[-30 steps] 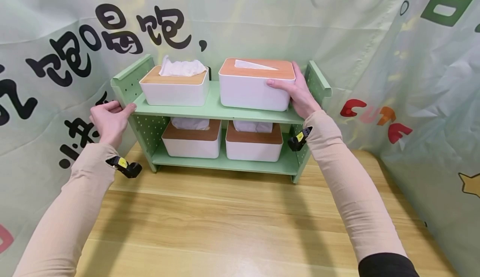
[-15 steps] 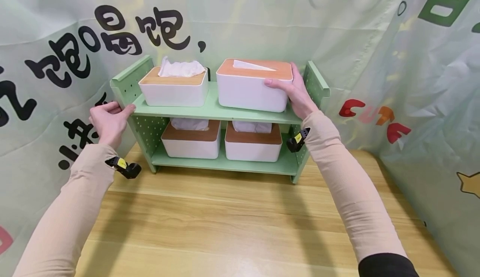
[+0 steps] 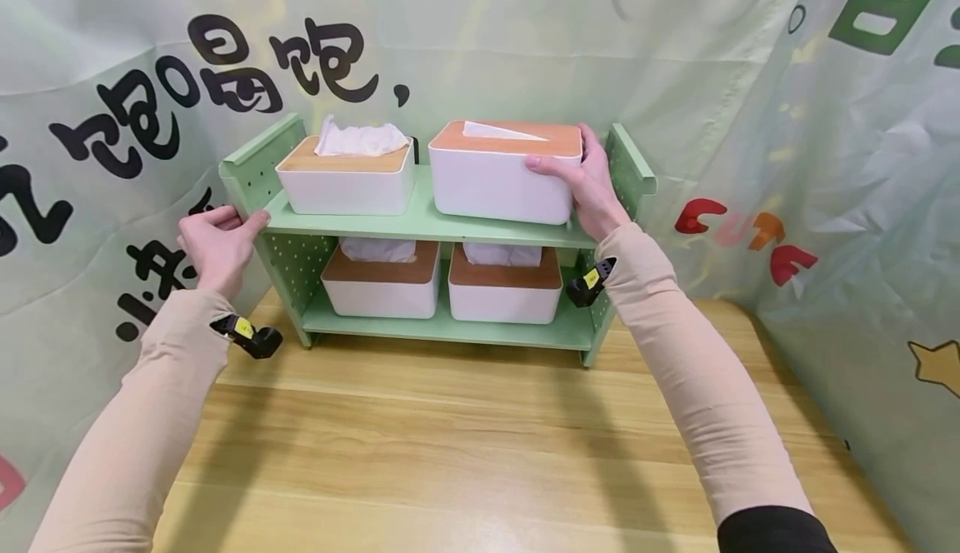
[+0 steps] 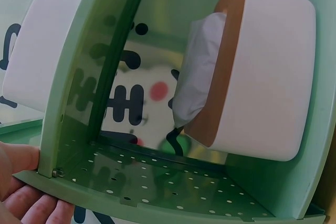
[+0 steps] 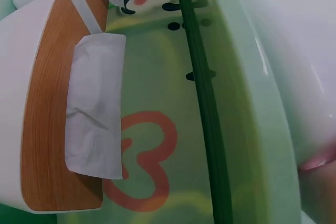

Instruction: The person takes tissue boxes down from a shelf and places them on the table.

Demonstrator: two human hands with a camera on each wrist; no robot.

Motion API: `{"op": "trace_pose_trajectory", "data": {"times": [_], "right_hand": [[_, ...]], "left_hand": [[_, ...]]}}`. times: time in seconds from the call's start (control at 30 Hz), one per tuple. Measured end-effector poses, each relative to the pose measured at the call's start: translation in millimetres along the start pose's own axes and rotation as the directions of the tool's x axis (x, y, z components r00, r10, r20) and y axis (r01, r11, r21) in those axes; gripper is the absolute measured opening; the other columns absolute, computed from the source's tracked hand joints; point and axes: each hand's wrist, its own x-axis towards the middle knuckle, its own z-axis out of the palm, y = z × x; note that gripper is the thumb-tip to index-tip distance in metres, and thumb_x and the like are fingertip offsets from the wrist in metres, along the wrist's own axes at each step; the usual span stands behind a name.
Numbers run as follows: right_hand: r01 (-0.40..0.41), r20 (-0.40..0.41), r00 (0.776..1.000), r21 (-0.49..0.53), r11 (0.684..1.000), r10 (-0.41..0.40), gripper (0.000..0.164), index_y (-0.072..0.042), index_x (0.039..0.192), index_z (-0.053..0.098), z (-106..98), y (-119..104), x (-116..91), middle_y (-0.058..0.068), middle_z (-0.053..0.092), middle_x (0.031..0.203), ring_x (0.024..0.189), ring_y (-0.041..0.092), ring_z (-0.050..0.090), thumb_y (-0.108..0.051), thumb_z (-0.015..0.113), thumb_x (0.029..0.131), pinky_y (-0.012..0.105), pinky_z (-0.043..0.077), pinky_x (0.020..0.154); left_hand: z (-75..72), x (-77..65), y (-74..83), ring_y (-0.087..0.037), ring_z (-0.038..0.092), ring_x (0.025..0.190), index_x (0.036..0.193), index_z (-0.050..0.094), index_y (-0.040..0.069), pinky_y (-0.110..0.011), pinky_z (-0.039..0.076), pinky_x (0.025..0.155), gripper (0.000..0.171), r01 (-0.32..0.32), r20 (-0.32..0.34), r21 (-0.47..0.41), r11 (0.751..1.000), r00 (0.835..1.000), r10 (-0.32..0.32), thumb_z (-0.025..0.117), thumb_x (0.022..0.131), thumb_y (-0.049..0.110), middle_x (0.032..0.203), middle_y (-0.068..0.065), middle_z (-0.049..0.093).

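- One upper right box [image 3: 502, 191], white with a wooden lid, is at the right of the upper board [image 3: 423, 203] of the green shelf [image 3: 632, 161] in the head view. Whether the board bears its full weight cannot be told.
- Head view, right hand [image 3: 590, 184]: curled round the right end of that box, spread just enough to span the corner, right thumb [image 3: 551, 167] across the front face. This hold probably controls the end and leaves the lid uncovered.
- Head view, left hand [image 3: 219, 245]: closed in a pinch on the shelf's left front edge, level with the upper board. The likely function is steadying the frame.
- Head view, layout: the upper left box [image 3: 348, 192] stands beside the upper right box. Below, the lower left box [image 3: 382, 298] and lower right box [image 3: 506, 302] stand side by side, apparently to share the width evenly.
- Head view, clearances: a narrow gap separates the upper boxes. The right hand occupies room between box and right side panel. A thin strip of board lies before the boxes; its front edge overhangs the table [image 3: 450, 420]. No board covers the upper boxes.
- Left wrist view: the left thumb [image 4: 20, 160] lies against the upper board's end, with fingers along the perforated left side panel [image 4: 173, 182]. Open room separates the left tissue [image 4: 202, 69] from the board.
- Right wrist view: only part of the right hand shows, at the lower right corner; its grip cannot be read here. The right tissue [image 5: 94, 108] stands clear of the upper board.
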Motion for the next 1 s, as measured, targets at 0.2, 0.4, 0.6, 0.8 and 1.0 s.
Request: {"op": "trace_pose_trajectory", "data": {"times": [0.2,0.4,0.6,0.8,1.0], "right_hand": [[-0.009,-0.021,1.0,-0.002,1.0,0.009,0.091,-0.011,0.152,0.032,1,-3,-1,0.004,0.051,0.133,0.121,0.019,0.054,-0.014,0.082,0.077,0.037,0.051,0.103],[-0.005,-0.039,0.999,0.029,1.0,0.006,0.094,-0.012,0.154,0.029,-1,-8,-7,0.004,0.051,0.133,0.12,0.019,0.054,-0.015,0.082,0.077,0.033,0.053,0.1],[0.025,-0.02,1.0,0.077,0.997,-0.024,0.081,-0.013,0.146,0.039,-3,-14,-11,0.004,0.054,0.127,0.114,0.02,0.058,-0.014,0.082,0.077,0.029,0.058,0.086],[0.014,-0.011,1.0,0.11,0.994,-0.013,0.084,-0.015,0.15,0.035,-6,-21,-18,0.006,0.052,0.132,0.114,0.021,0.059,-0.011,0.079,0.079,0.029,0.061,0.081],[0.01,0.007,1.0,0.113,0.994,-0.011,0.091,-0.015,0.155,0.028,-7,-28,-25,0.007,0.049,0.136,0.115,0.022,0.059,-0.013,0.078,0.08,0.029,0.062,0.08]], "left_hand": [[0.4,0.7,-0.7,-0.003,0.016,0.151,0.139,0.06,0.012,-0.02,0.043,0.108,0.058,0.004,-0.003,-0.013,1.0,1.0,-0.004,0.077,0.087,0.031,0.073,0.031,0.053],[0.5,1.0,0.0,-0.002,0.019,0.151,0.14,0.059,0.012,-0.017,0.048,0.102,0.058,0.011,0.0,-0.013,1.0,1.0,-0.011,0.077,0.088,0.031,0.076,0.03,0.053],[0.4,0.8,0.4,-0.002,0.02,0.15,0.14,0.059,0.013,-0.018,0.046,0.105,0.058,0.016,-0.004,-0.008,1.0,1.0,-0.016,0.077,0.088,0.032,0.082,0.028,0.056],[0.6,0.7,0.2,-0.001,0.019,0.15,0.14,0.059,0.013,-0.017,0.047,0.102,0.058,0.019,0.0,-0.006,1.0,1.0,-0.019,0.076,0.088,0.033,0.079,0.029,0.053],[0.6,0.7,-0.1,-0.002,0.019,0.149,0.139,0.06,0.012,-0.015,0.046,0.099,0.058,0.016,-0.003,-0.009,1.0,1.0,-0.016,0.076,0.088,0.032,0.078,0.029,0.052]]}}
